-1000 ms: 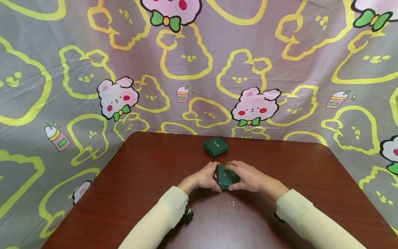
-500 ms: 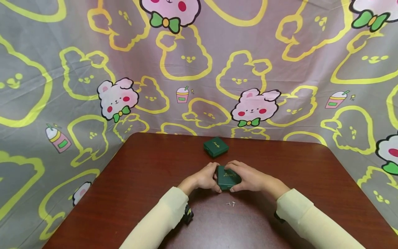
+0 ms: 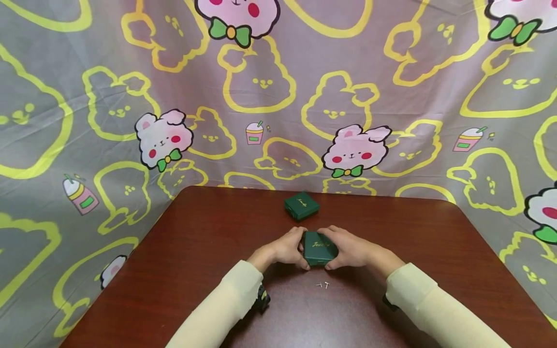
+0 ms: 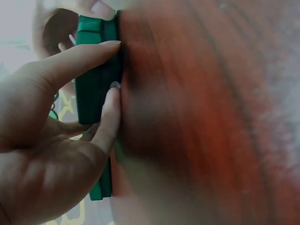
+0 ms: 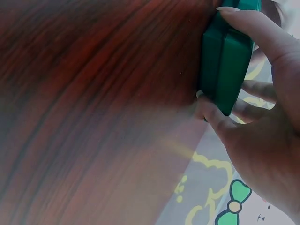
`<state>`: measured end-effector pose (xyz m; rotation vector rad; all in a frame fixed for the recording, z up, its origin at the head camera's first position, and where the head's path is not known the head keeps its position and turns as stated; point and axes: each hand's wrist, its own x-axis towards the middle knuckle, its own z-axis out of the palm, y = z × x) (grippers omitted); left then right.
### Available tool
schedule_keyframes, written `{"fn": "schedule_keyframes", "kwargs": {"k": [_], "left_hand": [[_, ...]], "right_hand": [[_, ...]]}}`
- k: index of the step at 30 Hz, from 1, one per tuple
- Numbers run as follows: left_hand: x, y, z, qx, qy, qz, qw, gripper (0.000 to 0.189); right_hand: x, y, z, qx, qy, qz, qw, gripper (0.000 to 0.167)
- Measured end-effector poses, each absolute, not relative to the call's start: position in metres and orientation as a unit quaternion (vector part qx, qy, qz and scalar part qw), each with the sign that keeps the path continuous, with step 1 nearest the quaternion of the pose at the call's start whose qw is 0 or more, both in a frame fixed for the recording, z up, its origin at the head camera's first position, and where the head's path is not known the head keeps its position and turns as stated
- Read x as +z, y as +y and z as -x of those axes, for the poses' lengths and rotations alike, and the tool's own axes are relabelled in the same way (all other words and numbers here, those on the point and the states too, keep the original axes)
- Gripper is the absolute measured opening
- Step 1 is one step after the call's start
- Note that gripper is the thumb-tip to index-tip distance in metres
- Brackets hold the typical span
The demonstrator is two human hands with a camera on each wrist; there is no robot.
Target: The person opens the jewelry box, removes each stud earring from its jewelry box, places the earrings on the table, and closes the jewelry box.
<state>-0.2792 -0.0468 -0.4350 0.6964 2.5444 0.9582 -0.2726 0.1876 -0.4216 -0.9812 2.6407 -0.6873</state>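
Two-handed grip on the near box [image 3: 321, 256]

Closest in the head view are the person's pale sleeves [image 3: 209, 307], folded back at the wrists, with a dark device [image 3: 263, 298] showing below the left cuff. Beyond them, on the reddish-brown table [image 3: 209, 241], two small silver bits [image 3: 327, 285] lie side by side, just short of the near box and apart from it.

The near box is green, with its lid down and gold lettering on top. The left hand [image 3: 287, 247] grips its left side, thumb at the front left corner; the right hand [image 3: 351, 248] grips its right side, thumb at the front right corner. Both wrist views show fingers bent about its sides, low by the table surface.

Past the hands stands the far box [image 3: 302, 206], also green with gold script, turned cornerwise and touched by neither hand. Behind the table's far edge hangs a grey cloth [image 3: 296, 87] printed with yellow outlines, pink-cheeked rabbits and cups with straws.
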Motion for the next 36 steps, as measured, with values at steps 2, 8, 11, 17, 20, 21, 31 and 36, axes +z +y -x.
{"fn": "schedule_keyframes", "kwargs": {"k": [2, 8, 11, 17, 20, 21, 31, 36], "left_hand": [[-0.432, -0.048, 0.281, 0.321, 0.896, -0.251, 0.177, 0.097], [-0.422, -0.052, 0.286, 0.304, 0.889, -0.273, 0.208, 0.093], [-0.419, -0.054, 0.288, 0.311, 0.88, -0.285, 0.219, 0.089], [-0.41, -0.057, 0.294, 0.353, 0.867, -0.298, 0.188, 0.072], [-0.406, -0.056, 0.3, 0.374, 0.872, -0.291, 0.125, 0.06], [-0.406, -0.056, 0.302, 0.379, 0.874, -0.286, 0.102, 0.057], [-0.412, -0.053, 0.32, 0.417, 0.881, -0.223, -0.011, 0.057], [-0.417, -0.052, 0.329, 0.416, 0.888, -0.193, -0.04, 0.064]], "right_hand": [[-0.422, 0.187, 0.273, -0.233, 0.905, 0.335, 0.12, 0.092], [-0.423, 0.187, 0.272, -0.225, 0.911, 0.325, 0.118, 0.093], [-0.423, 0.187, 0.272, -0.22, 0.913, 0.322, 0.117, 0.094], [-0.423, 0.186, 0.273, -0.216, 0.916, 0.317, 0.117, 0.094], [-0.423, 0.186, 0.273, -0.216, 0.917, 0.314, 0.118, 0.095], [-0.422, 0.186, 0.273, -0.217, 0.917, 0.314, 0.118, 0.095], [-0.413, 0.194, 0.272, -0.238, 0.915, 0.304, 0.114, 0.095], [-0.399, 0.2, 0.274, -0.251, 0.912, 0.314, 0.08, 0.093]]}}
